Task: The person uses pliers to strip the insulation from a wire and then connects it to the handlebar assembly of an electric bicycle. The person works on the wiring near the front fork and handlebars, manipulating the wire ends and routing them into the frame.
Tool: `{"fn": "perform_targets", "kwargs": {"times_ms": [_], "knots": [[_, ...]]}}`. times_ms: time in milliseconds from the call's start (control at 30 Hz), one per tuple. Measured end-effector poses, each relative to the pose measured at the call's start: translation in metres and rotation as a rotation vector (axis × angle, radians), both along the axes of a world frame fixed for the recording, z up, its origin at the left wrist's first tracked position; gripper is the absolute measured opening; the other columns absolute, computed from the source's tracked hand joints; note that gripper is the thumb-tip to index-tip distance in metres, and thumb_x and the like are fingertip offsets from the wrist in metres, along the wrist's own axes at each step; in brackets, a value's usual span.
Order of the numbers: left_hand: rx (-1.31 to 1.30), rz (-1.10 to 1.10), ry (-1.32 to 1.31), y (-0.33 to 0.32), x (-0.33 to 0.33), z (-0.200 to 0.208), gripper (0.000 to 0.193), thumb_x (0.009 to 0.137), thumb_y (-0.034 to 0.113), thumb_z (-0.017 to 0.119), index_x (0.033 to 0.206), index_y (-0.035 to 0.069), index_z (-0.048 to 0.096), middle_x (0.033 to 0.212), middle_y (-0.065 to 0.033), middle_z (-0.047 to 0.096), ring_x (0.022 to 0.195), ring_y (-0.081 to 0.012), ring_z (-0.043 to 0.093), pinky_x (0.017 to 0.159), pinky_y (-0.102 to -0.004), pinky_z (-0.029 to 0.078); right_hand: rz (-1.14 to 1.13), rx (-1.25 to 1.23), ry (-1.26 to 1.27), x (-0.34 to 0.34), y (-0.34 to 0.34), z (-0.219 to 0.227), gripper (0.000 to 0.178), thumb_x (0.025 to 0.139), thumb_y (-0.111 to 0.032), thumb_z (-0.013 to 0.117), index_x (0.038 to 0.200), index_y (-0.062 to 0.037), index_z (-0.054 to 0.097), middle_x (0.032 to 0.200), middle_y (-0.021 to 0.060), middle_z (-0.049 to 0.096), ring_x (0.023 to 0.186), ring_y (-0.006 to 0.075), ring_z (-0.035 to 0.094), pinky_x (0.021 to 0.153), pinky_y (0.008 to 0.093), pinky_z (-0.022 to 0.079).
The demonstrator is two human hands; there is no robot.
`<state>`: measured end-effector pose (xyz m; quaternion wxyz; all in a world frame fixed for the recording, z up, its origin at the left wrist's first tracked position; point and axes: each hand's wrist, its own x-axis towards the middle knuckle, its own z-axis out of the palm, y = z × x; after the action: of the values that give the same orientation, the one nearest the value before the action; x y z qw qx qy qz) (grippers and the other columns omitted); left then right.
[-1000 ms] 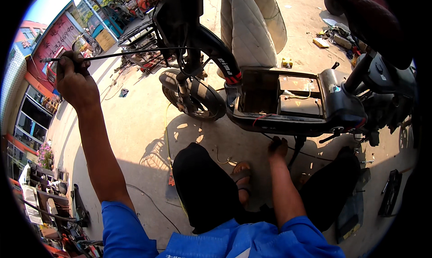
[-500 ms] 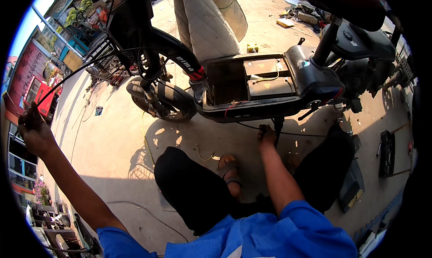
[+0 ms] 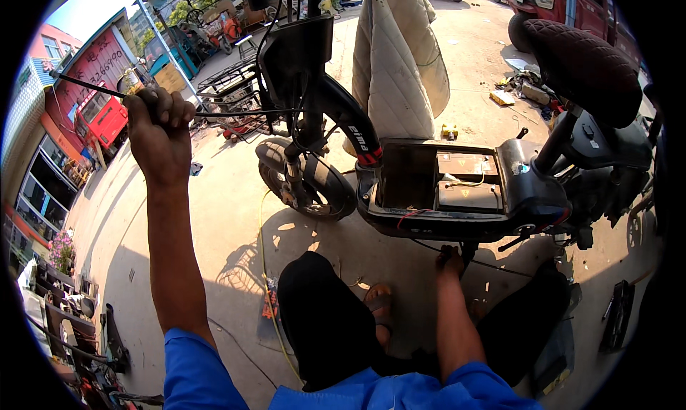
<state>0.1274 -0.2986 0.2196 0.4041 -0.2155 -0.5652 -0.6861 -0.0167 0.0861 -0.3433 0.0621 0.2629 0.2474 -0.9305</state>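
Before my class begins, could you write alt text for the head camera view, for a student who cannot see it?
A person's raised left hand holds a black cable running toward the front of a scooter; the right hand is low by its near side, grip unclear. Two batteries sit in the scooter's open floor compartment.

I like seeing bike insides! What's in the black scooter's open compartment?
Two brown blocks and a pale wire show inside. The open compartment is too dark on the left to see clearly, and the blocks cover whatever lies beneath them.
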Motion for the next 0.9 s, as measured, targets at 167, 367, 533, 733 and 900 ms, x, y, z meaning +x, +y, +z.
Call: {"fn": "perform_targets", "kwargs": {"times_ms": [167,367,533,733,900], "knots": [[0.097,0.254,-0.063,-0.009,0.03,0.01,0.037,0.108,0.034,0.034,0.079,0.013,0.045,0.061,0.0029,0.027,0.052,-0.0094,0.02,0.05,-0.0266,0.022,0.099,-0.149,0.144,-0.002,-0.009,0.009,0.018,0.102,-0.019,0.051,0.106,-0.0048,0.061,0.091,0.0055,0.065,0.081,0.0166,0.06,0.067,0.0272,0.049],[0.15,0.338,-0.148,-0.022,0.053,0.001,0.037,0.108,0.035,0.036,0.08,0.012,0.046,0.058,0.0041,0.024,0.048,-0.0087,0.017,0.044,-0.0271,0.018,0.098,0.046,0.043,0.012,-0.015,0.058,0.017,0.101,-0.018,0.05,0.104,-0.009,0.064,0.081,0.0012,0.062,0.064,0.0115,0.054,0.054,0.025,0.043],[0.24,0.373,-0.156,-0.038,0.05,-0.014,0.035,0.107,0.034,0.037,0.082,0.011,0.046,0.058,0.0046,0.022,0.048,-0.0083,0.017,0.044,-0.0267,0.018,0.062,-0.063,0.153,-0.006,0.005,0.007,0.019,0.101,-0.019,0.047,0.11,-0.0096,0.061,0.083,-0.0004,0.062,0.062,0.0104,0.055,0.053,0.0246,0.044],[0.286,0.422,-0.212,-0.052,0.04,-0.026,0.036,0.107,0.035,0.039,0.082,0.011,0.047,0.058,0.0043,0.021,0.048,-0.0081,0.016,0.044,-0.0266,0.017,0.044,-0.09,0.091,-0.009,0.009,0.012,0.019,0.099,-0.022,0.047,0.109,-0.0125,0.061,0.088,-0.0008,0.066,0.061,0.01,0.055,0.052,0.0246,0.043],[0.135,0.187,-0.229,-0.141,0.068,-0.044,0.036,0.108,0.027,0.034,0.078,0.008,0.037,0.063,0.0016,0.019,0.052,-0.0089,0.019,0.047,-0.0253,0.021,-0.004,0.003,0.021,0.003,0.003,0.017,0.007,0.094,-0.018,0.058,0.094,-0.0112,0.061,0.078,0.0024,0.063,0.06,0.0123,0.054,0.053,0.0275,0.042]]}}
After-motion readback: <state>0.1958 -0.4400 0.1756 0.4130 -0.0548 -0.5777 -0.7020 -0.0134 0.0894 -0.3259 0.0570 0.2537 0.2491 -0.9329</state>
